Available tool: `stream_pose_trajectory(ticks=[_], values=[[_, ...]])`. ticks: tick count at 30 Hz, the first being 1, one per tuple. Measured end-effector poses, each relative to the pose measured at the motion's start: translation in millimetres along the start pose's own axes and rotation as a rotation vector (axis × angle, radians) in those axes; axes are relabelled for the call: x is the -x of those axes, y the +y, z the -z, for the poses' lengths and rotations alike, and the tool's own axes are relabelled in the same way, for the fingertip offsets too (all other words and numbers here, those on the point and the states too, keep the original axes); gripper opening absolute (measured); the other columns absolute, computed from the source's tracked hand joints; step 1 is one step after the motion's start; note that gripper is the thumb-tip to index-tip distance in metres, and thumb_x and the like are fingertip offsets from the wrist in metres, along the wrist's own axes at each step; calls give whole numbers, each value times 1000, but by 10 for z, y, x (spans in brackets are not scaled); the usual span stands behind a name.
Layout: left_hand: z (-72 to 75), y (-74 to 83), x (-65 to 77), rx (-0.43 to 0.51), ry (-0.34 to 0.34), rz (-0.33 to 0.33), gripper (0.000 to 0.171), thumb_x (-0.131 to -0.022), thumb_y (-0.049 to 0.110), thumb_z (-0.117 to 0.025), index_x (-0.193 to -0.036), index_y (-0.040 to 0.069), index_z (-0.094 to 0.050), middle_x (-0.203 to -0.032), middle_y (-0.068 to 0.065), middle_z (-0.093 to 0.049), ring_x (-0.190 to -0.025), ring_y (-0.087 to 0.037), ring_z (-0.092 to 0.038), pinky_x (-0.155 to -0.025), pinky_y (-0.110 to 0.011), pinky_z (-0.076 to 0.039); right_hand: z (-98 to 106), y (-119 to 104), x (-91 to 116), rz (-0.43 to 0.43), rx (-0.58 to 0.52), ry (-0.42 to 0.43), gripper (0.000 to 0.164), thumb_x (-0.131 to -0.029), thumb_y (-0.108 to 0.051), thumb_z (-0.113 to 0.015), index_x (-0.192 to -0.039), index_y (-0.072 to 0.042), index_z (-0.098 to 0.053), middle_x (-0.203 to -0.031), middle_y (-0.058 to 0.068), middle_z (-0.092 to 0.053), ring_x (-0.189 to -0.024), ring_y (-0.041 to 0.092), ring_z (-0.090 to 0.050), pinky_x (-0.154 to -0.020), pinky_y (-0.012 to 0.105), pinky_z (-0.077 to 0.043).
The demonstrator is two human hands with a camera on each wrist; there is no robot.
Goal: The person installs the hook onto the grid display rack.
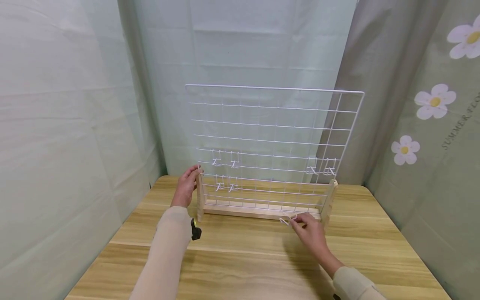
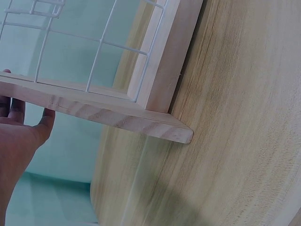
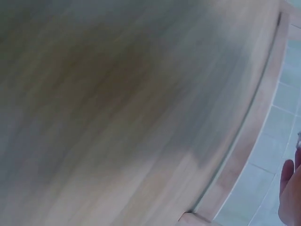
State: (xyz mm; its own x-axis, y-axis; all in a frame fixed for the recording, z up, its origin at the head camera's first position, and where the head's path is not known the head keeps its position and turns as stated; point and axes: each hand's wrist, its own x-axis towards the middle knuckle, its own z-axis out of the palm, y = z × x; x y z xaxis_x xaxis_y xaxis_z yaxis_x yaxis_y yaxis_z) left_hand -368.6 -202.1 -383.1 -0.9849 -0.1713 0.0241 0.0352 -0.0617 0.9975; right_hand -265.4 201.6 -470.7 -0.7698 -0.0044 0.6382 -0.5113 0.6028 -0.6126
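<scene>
A white wire grid rack (image 1: 275, 146) stands upright in a pale wooden base (image 1: 240, 211). My left hand (image 1: 185, 187) grips the wooden side post (image 2: 108, 113) at the rack's left end; in the left wrist view, fingers of this hand (image 2: 21, 139) lie against its edge. Just in front of the base, my right hand (image 1: 310, 232) pinches a small white wire hook (image 1: 285, 221) between thumb and fingers. Only a sliver of that hand (image 3: 290, 188) shows at the right wrist view's edge. Several similar hooks hang on the grid, including an upper left one (image 1: 216, 158) and a right one (image 1: 329, 168).
The rack stands toward the back of a wood-grain table (image 1: 240, 262). Pale curtains (image 1: 93, 125) surround the table at the left and back, with a flower-printed curtain (image 1: 435, 137) on the right.
</scene>
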Motion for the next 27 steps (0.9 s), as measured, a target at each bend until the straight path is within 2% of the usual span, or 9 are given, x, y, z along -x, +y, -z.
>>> stream_pose_trajectory(ticks=[4, 7, 13, 16, 20, 27], values=[[1, -10, -7, 6, 1, -9, 46, -103, 33, -52, -143, 11, -49, -147, -10, -48, -136, -25, -39, -114, -46, -28, -6, -43, -63, -39, -51, 107, 10, -80, 2, -79, -79, -6, -73, -83, 2, -68, -76, 11, -62, -60, 17, -52], [-1, -10, -9, 6, 4, -12, 45, -103, 33, -51, -142, 11, -50, -146, -10, -48, -136, -25, -39, -114, -46, -28, -1, -59, -113, -47, -45, 195, 8, -80, 1, -79, -82, -4, -74, -82, 4, -70, -77, 13, -62, -60, 14, -50], [-12, -12, -11, 7, 5, -18, 44, -103, 32, -52, -141, 11, -50, -145, -10, -48, -136, -25, -39, -114, -46, -29, 9, -52, -227, 9, -1, 393, 6, -80, 0, -78, -83, 1, -73, -83, 10, -71, -76, 23, -66, -61, 14, -50], [-13, -9, -8, 7, 5, -17, 44, -103, 32, -52, -141, 11, -50, -145, -10, -48, -136, -25, -39, -114, -46, -28, 13, -51, -277, 1, -4, 486, 6, -80, 1, -77, -84, 3, -73, -84, 13, -70, -76, 21, -64, -63, 11, -48], [-12, -4, 0, 12, 7, -14, 44, -103, 32, -52, -141, 11, -51, -146, -9, -48, -136, -25, -39, -114, -46, -28, 13, -64, -344, -54, -24, 610, 6, -81, 1, -75, -86, 4, -73, -86, 15, -69, -77, 11, -61, -66, 7, -47], [-7, -8, 5, 9, 6, -17, 45, -103, 32, -52, -142, 10, -50, -146, -10, -48, -136, -25, -39, -114, -45, -28, 2, -127, -477, -215, -110, 798, 10, -86, -4, -73, -86, 6, -73, -86, 16, -67, -78, -2, -58, -67, 6, -46]])
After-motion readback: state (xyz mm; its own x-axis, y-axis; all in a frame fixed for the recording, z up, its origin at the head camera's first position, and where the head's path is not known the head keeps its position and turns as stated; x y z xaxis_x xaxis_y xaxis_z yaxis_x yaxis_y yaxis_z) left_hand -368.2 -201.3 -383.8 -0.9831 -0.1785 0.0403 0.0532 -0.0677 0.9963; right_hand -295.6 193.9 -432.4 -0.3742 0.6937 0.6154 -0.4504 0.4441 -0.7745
